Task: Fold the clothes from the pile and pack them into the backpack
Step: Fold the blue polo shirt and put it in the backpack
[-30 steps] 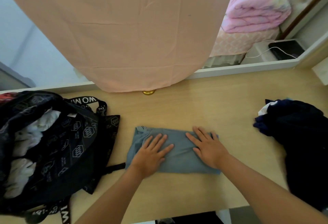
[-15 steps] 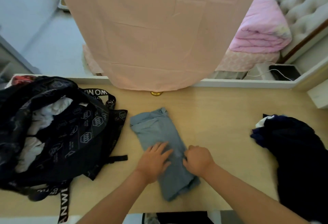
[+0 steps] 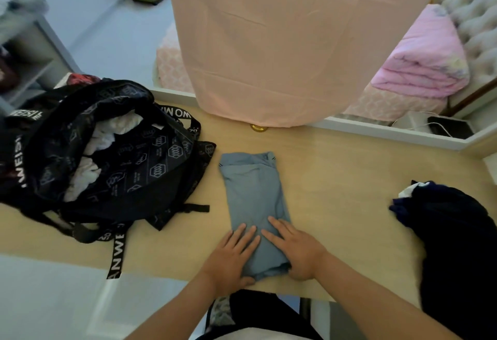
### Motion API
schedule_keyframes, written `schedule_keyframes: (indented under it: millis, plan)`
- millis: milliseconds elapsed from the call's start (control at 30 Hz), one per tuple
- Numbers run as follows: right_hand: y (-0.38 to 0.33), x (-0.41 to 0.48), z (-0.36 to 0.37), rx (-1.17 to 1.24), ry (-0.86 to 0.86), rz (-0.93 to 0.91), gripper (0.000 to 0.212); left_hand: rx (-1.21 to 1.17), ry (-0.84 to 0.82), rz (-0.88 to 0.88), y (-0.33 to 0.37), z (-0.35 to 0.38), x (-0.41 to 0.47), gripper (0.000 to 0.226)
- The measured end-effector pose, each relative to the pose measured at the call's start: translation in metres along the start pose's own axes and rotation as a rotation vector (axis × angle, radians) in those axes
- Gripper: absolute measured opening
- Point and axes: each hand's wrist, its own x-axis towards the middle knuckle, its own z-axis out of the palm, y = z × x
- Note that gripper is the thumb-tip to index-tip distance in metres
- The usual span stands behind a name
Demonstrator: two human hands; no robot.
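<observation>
— Where is the folded blue-grey cloth garment [image 3: 254,199]?

— On the pale wooden table [image 3: 338,183], about the middle, a long narrow strip with one short end toward the person and the other pointing away.

— And the hands?

— Both lie flat on its near end. The left hand [image 3: 233,256] has straight, slightly spread fingers pressing on the cloth, with its heel at the garment's left edge. The right hand [image 3: 296,251] is the same: fingers straight, palm down on the right side. The fingertips of the two nearly meet. Neither hand grips anything.

— The bag?

— The black fabric backpack with white printed logos [image 3: 150,167] lies open on the table's left, just beside the garment but not touching it. White crumpled clothes [image 3: 83,178] show inside it (how many pieces, I cannot tell). A black strap with white letters [image 3: 117,253] hangs over the near table edge.

— The pile?

— A heap of dark navy clothes [image 3: 457,234] lies at the right end, well apart from the hands, with a bit of white at its top.

— Behind?

— A hanging peach-pink sheet [image 3: 269,43], and a folded pink quilt [image 3: 422,68] further right.
</observation>
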Motion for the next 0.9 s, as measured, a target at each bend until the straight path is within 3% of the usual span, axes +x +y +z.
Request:
schedule_keyframes:
  millis: [167, 267, 400, 467, 600, 667, 800, 833, 900]
  plan:
    - [-0.015, 0.0, -0.006, 0.064, 0.059, 0.055, 0.088, 0.019, -0.009, 0.008, 0.01, -0.004, -0.002, 0.086]
    - [-0.017, -0.002, -0.005, 0.13, 0.071, 0.064, 0.093, 0.015, 0.076, 0.041, 0.011, -0.004, 0.004, 0.067]
    - [-0.018, -0.006, -0.005, 0.118, 0.017, 0.05, 0.112, -0.409, 0.183, -0.119, 0.005, -0.023, 0.009, 0.024]
    - [-0.017, -0.007, -0.005, 0.098, 0.055, 0.066, 0.1, -0.546, 0.157, -0.251, 0.001, -0.044, 0.011, 0.005]
    - [-0.012, -0.005, -0.021, 0.517, 0.225, 0.188, 0.036, -0.642, 0.143, -0.323, -0.018, -0.066, 0.013, 0.023]
    - [-0.008, 0.0, -0.032, 0.759, 0.264, 0.264, 0.017, -0.771, 0.173, -0.386, -0.028, -0.07, 0.016, 0.023]
    - [-0.002, 0.023, -0.047, 0.942, 0.375, 0.431, 0.009, -0.982, 0.371, -0.67, -0.031, -0.073, 0.027, 0.013]
    - [-0.001, 0.03, -0.049, 0.946, 0.377, 0.472, 0.011, -0.872, 0.469, -0.681, -0.029, -0.071, 0.027, 0.021]
    - [0.002, 0.044, -0.049, 0.913, 0.368, 0.556, 0.016, -0.51, 0.682, -0.47, -0.022, -0.067, 0.028, 0.027]
